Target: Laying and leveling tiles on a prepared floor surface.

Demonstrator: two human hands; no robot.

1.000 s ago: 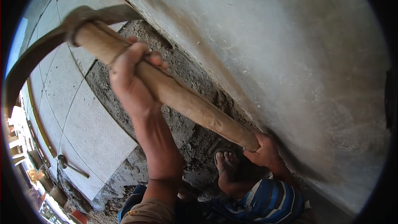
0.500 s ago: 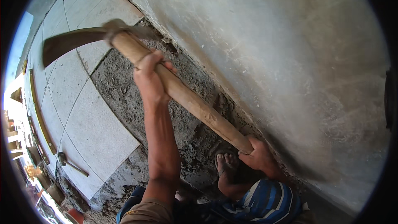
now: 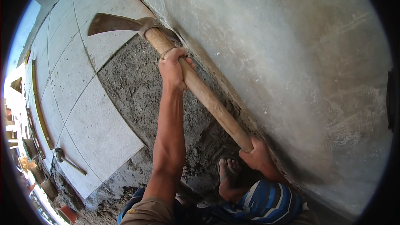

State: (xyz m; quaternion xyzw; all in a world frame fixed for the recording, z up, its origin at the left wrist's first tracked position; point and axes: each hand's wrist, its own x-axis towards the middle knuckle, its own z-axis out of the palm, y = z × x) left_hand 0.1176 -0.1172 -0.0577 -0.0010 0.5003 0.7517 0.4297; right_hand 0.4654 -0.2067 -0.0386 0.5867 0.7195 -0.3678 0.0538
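Both of my hands grip a mattock with a thick wooden handle (image 3: 212, 102) and a dark, wide-bladed metal head (image 3: 116, 23). My left hand (image 3: 173, 70) is wrapped round the handle just below the head. My right hand (image 3: 259, 158) closes on the handle's butt end, low beside the wall (image 3: 291, 66). The broad blade lies over the pale floor tiles (image 3: 100, 121). The head's other end is at the foot of the wall, partly hidden behind the handle; whether it touches cannot be made out. Beneath the handle runs a strip of rough grey mortar (image 3: 129, 79).
A hammer (image 3: 68, 161) lies on the tiles at the left, near a long yellowish bar (image 3: 39, 104). A reddish container (image 3: 66, 214) stands at the lower left. My bare foot (image 3: 228, 175) is on the mortar near my right hand.
The mattock's head has swung right, toward the foot of the wall, and my left hand has moved right with it. My right hand has stayed nearly in place, still gripping the butt end.
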